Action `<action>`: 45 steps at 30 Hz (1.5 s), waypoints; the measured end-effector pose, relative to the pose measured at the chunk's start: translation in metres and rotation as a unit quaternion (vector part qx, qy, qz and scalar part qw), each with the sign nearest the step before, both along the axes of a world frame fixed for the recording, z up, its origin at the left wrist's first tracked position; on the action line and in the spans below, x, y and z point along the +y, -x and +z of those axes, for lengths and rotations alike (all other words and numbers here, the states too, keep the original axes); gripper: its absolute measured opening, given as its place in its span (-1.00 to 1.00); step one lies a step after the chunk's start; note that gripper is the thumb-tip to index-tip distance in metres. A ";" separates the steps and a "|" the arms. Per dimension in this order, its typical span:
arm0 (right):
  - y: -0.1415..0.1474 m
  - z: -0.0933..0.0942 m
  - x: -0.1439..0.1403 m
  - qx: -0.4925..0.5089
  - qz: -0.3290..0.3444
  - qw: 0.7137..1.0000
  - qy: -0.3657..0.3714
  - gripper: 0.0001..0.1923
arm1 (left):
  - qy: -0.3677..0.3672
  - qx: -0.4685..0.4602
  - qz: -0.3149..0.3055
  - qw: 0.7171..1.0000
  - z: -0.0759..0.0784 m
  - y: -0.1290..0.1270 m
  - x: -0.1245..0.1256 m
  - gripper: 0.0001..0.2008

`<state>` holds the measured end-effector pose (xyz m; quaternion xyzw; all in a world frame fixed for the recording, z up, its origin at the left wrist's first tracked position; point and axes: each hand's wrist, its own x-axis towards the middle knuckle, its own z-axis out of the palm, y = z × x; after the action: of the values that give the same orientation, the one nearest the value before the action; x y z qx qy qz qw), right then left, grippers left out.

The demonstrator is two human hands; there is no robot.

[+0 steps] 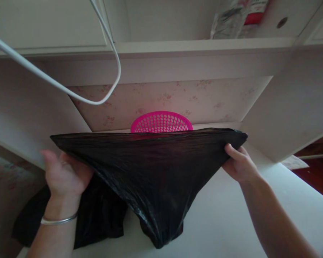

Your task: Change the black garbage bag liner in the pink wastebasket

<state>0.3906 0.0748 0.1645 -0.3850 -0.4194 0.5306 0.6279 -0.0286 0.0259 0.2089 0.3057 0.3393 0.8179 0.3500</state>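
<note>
A black plastic garbage bag [161, 172] is spread wide between my hands, its top edge nearly level and its lower end gathered to a point. On the right, my right hand [239, 163] grips the bag near its upper corner, thumb on the near side. My left hand [67, 173] is at the bag's left side with the thumb stretched away and the palm turned up; its fingertips are partly hidden at the bag. A pink perforated basket [161, 120] stands behind the bag, with only its upper part showing.
Another black plastic heap [102, 211] lies on the white tabletop [215, 215] beneath my left arm. A white cable [97, 102] loops down at upper left. Above is an open shelf [172, 21] holding a clear plastic package [227, 21]. White side panels flank the floral wall [164, 96].
</note>
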 end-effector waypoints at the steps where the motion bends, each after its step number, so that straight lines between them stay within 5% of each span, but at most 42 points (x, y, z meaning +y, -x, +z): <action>1: 0.001 0.001 0.000 -0.002 -0.012 1.000 0.017 -0.60 | 0.010 0.009 0.006 1.000 -0.001 0.001 0.000 -0.43; 7: -0.007 0.016 0.001 0.050 -0.054 0.997 -0.012 -0.74 | -0.046 -0.039 0.041 0.997 0.002 0.014 0.003 -0.80; 14: -0.011 -0.004 -0.002 0.104 -0.016 0.994 -0.035 -0.48 | 0.005 -0.001 -0.043 0.999 -0.012 0.013 -0.009 -0.28; 19: -0.007 -0.008 -0.001 0.110 -0.026 0.993 -0.018 -0.58 | -0.014 0.021 -0.049 0.998 -0.012 0.006 -0.005 -0.52; 24: -0.015 0.004 0.000 0.153 -0.034 0.984 -0.079 -0.79 | -0.016 -0.035 0.001 0.999 -0.007 0.011 -0.005 -0.65; 30: -0.004 0.004 -0.008 0.110 -0.007 0.993 -0.052 -0.44 | -0.045 0.007 -0.046 0.998 -0.014 0.009 -0.012 -0.56; 38: -0.007 0.011 -0.006 0.126 -0.034 0.987 -0.097 -0.74 | -0.049 -0.001 0.010 0.999 -0.002 0.005 -0.012 -0.68; 45: 0.001 -0.002 -0.013 0.076 0.027 0.995 -0.066 -0.31 | -0.042 0.020 -0.098 0.994 -0.015 0.012 -0.013 -0.42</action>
<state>0.3897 0.0622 0.1621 -0.2899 -0.4150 0.5464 0.6672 -0.0410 0.0129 0.1943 0.3686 0.2798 0.7866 0.4088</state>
